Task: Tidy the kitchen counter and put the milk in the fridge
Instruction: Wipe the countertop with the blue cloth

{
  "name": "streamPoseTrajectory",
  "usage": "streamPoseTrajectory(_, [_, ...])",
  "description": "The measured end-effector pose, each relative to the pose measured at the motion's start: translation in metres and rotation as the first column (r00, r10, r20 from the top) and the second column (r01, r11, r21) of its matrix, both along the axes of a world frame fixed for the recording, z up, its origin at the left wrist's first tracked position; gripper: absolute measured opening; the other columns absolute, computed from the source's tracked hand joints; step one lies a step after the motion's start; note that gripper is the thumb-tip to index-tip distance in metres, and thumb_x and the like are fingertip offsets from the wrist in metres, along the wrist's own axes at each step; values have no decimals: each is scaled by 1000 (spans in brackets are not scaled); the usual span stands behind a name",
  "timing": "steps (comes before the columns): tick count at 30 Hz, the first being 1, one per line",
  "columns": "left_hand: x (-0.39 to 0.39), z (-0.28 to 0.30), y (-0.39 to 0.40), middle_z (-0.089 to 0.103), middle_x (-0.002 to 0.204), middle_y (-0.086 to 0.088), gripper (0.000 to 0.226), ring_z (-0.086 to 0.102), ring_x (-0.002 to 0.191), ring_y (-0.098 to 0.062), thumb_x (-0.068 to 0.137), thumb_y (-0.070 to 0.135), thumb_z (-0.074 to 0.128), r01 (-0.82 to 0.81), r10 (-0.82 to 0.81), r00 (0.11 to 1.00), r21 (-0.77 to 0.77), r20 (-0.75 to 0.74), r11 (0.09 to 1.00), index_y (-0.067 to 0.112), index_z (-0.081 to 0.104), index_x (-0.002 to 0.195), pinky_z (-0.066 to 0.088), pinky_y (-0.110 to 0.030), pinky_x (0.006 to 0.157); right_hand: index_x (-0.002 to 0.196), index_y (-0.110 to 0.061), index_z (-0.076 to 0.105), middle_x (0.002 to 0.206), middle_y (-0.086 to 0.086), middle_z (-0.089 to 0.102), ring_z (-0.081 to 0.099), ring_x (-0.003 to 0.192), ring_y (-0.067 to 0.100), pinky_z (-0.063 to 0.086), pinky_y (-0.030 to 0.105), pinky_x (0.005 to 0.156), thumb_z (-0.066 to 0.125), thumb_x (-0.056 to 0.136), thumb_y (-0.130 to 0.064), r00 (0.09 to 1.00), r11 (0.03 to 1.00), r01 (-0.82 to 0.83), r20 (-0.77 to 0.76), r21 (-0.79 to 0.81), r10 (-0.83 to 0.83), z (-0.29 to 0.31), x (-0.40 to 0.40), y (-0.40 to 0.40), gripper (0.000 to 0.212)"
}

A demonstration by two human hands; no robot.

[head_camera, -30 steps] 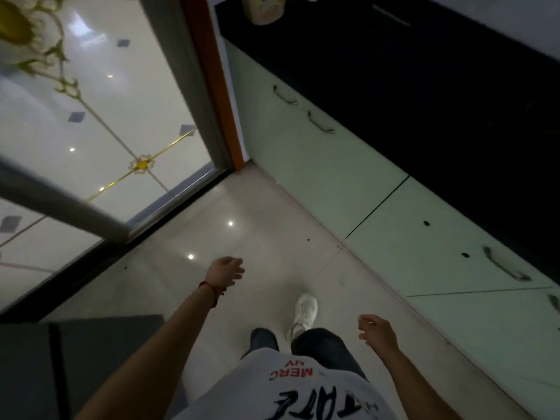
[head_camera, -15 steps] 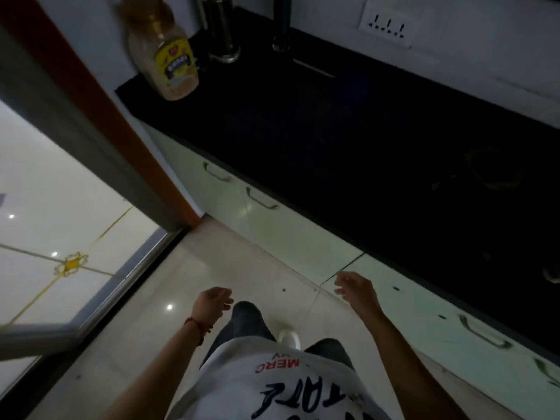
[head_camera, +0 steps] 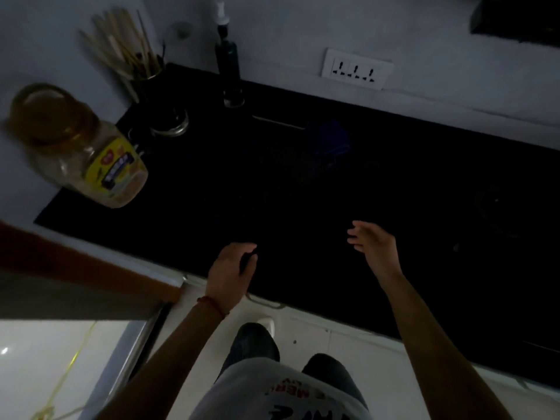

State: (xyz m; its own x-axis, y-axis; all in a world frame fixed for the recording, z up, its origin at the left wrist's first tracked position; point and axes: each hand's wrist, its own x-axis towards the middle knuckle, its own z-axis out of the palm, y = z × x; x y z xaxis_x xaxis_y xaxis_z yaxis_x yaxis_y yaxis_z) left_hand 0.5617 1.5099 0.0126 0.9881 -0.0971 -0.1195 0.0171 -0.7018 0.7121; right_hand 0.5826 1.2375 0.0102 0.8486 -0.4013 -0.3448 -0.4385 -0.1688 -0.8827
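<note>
Milk: not in view; dark table point(head_camera: 303, 207) hides much. Left hand point(head_camera: 230, 271) loosely curled, empty, over near edge. Right hand point(head_camera: 371, 242) fingers apart, empty, reaching in. Jar point(head_camera: 100, 159) far left, by wall.

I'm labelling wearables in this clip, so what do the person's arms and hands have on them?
Both forearms are bare, with no sleeves reaching them and no gloves. The left hand has a thin red string bracelet around its wrist. The right hand and its wrist show nothing worn: no watch, band or ring is visible in this dim view.
</note>
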Motion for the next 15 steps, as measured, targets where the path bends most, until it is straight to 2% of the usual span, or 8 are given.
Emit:
streamPoseTrajectory(3, [45,-14,-3,61,119,-16,53,57,111,-32,83,40,35,113,-125,990,173,62,978,7,59,116,46,-39,93,109,-15,62,85,-7,63,63,78,10,51,30,82,51,92,-23,994,995,93,-58,25,-92,3,49,6,21])
streamPoseTrajectory(6, [72,-33,-5,56,130,-18,52,52,121,-37,82,39,36,167,-173,985,344,-13,924,10,55,121,45,-51,96,112,-15,61,95,-1,66,64,87,16,52,36,88,52,90,-24,986,990,135,-96,-25,-137,4,90,11,25])
streamPoseTrajectory(8, [79,-46,-4,52,135,-16,51,49,126,-35,87,42,32,189,-197,980,435,-28,881,13,51,125,44,-52,99,115,-19,59,103,2,66,63,88,15,53,33,83,52,90,-26,984,986,146,-90,-77,-152,5,114,13,27])
streamPoseTrajectory(10, [80,-55,-2,49,140,-13,55,45,130,-31,93,47,18,206,-209,977,487,-49,849,16,47,129,38,-50,105,122,-20,55,106,3,64,58,83,13,49,28,73,50,91,-27,986,981,139,-75,-138,-150,8,138,12,32])
streamPoseTrajectory(11, [80,-59,-1,48,141,-12,58,42,132,-29,94,48,12,210,-211,976,497,-55,842,17,45,130,34,-47,107,126,-20,52,110,4,62,56,85,13,46,27,73,49,92,-28,987,977,129,-75,-168,-144,10,151,10,35])
streamPoseTrajectory(15, [82,-66,0,45,143,-11,60,26,135,-22,93,50,8,200,-205,978,511,-46,836,19,39,133,17,-39,114,137,-16,38,136,7,49,50,116,20,39,25,90,46,93,-30,992,966,79,-75,-246,-101,5,206,2,46])
